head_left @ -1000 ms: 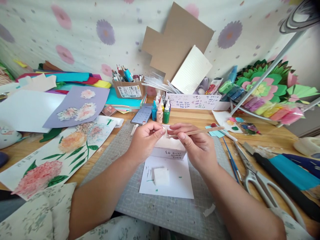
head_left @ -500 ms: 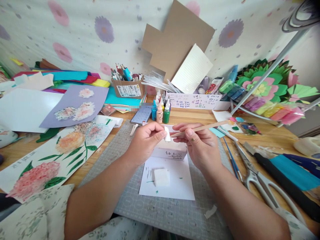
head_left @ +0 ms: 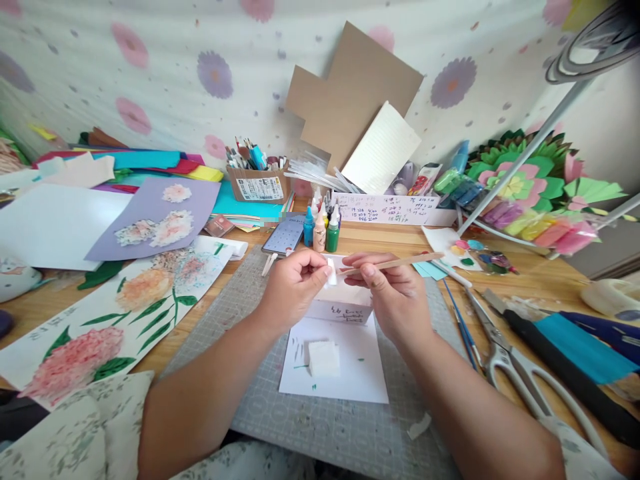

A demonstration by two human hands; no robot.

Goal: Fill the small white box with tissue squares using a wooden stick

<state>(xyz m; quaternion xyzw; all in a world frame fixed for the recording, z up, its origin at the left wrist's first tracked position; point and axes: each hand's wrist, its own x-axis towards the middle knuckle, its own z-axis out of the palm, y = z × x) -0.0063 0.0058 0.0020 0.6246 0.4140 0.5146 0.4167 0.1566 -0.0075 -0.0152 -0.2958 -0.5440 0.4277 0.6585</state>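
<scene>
Between thumb and fingers, my left hand pinches a small folded piece of white tissue. My right hand grips a thin wooden stick, its tip close to the tissue; whether they touch I cannot tell. Below and behind both hands sits a white paper box with handwriting on its front. Nearer to me, a white sheet with green marks bears a square stack of white tissue. Everything here rests on a grey cutting mat.
Paint bottles and a phone stand and lie behind the box. To the right are scissors, brushes and a paint-dabbed paper. Flower paintings cover the left. A lamp arm slants across the right.
The whole view has shifted slightly downward as the head tilted. Both hands keep their hold, and the wooden stick lies at a slightly different angle beside the tissue.
</scene>
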